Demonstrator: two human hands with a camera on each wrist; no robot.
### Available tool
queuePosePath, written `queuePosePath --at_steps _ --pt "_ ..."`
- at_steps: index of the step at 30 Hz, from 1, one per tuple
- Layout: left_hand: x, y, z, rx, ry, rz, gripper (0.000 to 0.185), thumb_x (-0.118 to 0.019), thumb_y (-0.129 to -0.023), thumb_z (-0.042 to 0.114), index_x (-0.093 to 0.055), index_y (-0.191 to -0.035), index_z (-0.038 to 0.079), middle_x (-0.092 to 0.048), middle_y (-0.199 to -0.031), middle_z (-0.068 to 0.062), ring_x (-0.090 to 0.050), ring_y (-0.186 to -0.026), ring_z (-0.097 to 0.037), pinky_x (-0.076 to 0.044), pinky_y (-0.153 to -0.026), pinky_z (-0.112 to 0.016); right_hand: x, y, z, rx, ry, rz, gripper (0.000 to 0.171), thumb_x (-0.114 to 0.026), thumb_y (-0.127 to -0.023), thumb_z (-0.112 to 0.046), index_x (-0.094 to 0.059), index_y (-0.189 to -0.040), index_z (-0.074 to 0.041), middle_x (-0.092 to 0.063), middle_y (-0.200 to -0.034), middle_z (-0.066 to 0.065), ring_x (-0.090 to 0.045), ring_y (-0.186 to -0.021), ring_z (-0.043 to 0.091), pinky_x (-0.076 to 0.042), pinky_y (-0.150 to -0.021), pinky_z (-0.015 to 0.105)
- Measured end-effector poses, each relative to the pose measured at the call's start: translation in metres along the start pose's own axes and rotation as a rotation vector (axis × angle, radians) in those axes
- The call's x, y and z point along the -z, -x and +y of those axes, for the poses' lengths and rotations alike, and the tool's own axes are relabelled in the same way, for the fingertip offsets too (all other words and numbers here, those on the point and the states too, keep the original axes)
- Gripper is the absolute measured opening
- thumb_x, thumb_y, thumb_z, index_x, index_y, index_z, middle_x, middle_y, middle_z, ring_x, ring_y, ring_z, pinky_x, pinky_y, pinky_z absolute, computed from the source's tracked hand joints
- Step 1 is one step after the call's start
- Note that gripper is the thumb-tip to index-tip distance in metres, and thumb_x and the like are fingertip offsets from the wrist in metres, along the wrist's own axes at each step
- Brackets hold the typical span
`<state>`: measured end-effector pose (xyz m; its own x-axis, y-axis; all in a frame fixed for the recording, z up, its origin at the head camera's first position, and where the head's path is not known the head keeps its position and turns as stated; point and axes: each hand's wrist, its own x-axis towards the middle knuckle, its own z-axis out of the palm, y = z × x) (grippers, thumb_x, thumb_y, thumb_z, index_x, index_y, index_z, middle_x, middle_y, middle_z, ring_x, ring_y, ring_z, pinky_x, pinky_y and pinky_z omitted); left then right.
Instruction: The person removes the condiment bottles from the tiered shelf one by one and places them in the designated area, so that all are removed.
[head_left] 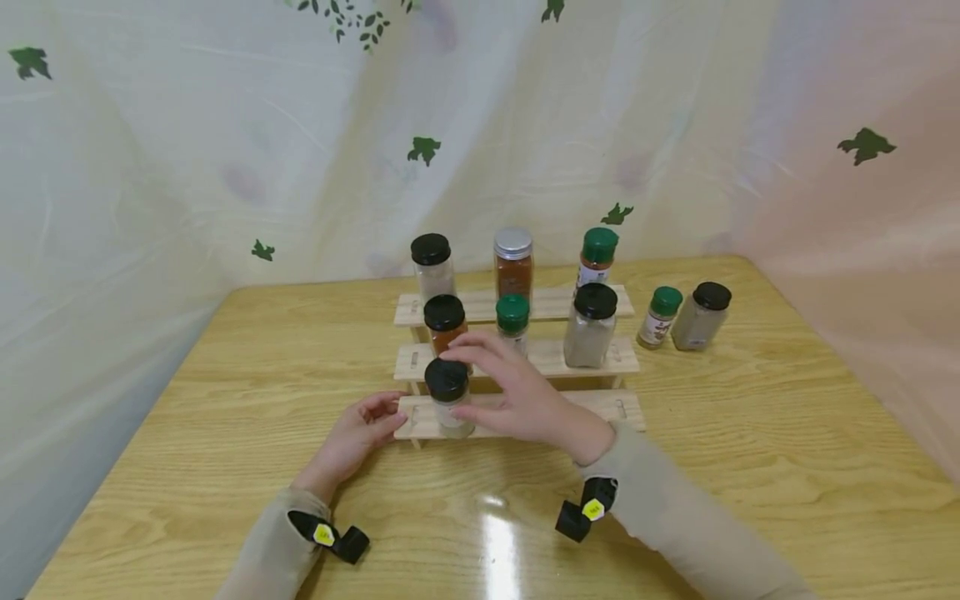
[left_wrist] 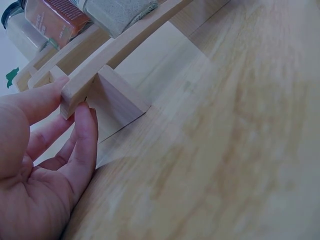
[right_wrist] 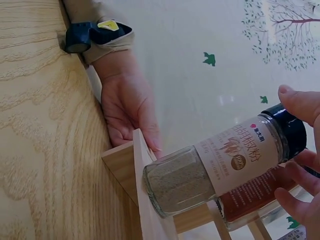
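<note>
A three-tier wooden spice rack [head_left: 551, 403] stands on the table. At the left end of its lowest shelf, my left hand [head_left: 365, 433] pinches the board, thumb on one face and fingertips under it, as the left wrist view shows. A black-capped glass jar [right_wrist: 177, 181] of greyish powder stands upright on that shelf near the same end. Around its cap and side, my right hand [head_left: 517, 392] has thumb and fingers spread loosely apart. The thumb [right_wrist: 299, 102] lies alongside the black cap, and the other fingertips are on its far side.
Behind, the middle shelf bears a black-capped red jar [head_left: 444, 321], a small green-capped jar [head_left: 513, 317] and a black-capped jar [head_left: 589, 333]. Three more stand on the top shelf [head_left: 480, 302]. Right of the rack are a green-capped jar [head_left: 658, 321] and a black-capped jar [head_left: 701, 321].
</note>
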<state>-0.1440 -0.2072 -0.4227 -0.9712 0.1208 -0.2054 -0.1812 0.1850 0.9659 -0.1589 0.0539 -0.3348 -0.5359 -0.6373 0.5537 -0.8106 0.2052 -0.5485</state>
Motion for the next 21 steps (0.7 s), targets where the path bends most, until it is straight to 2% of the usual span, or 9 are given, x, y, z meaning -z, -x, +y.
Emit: queuePosePath --at_steps 12,21 --pt "-0.0022 0.0026 0.0022 0.000 0.002 0.011 0.046 -0.058 -0.093 0.007 -0.043 -0.133 -0.010 -0.050 -0.104 -0.003 -0.049 -0.086 -0.005 -0.047 -0.070 -0.016 -0.0078 0.0041 0.0028 -0.026 0.008 -0.003 0.048 -0.078 -0.078 -0.017 -0.057 -0.121 -0.008 -0.047 -0.130 0.011 -0.047 -0.121 0.025 -0.043 -0.100 0.042" --pt "-0.0009 0.0020 0.0018 -0.012 0.015 -0.005 0.046 -0.058 -0.093 0.007 -0.042 -0.133 -0.010 -0.050 -0.102 -0.002 -0.049 -0.083 -0.004 -0.047 -0.069 -0.017 -0.0106 0.0058 0.0048 -0.066 0.006 -0.029 0.051 -0.077 -0.079 -0.017 -0.055 -0.125 -0.009 -0.046 -0.130 0.011 -0.047 -0.120 0.025 -0.044 -0.098 0.043"
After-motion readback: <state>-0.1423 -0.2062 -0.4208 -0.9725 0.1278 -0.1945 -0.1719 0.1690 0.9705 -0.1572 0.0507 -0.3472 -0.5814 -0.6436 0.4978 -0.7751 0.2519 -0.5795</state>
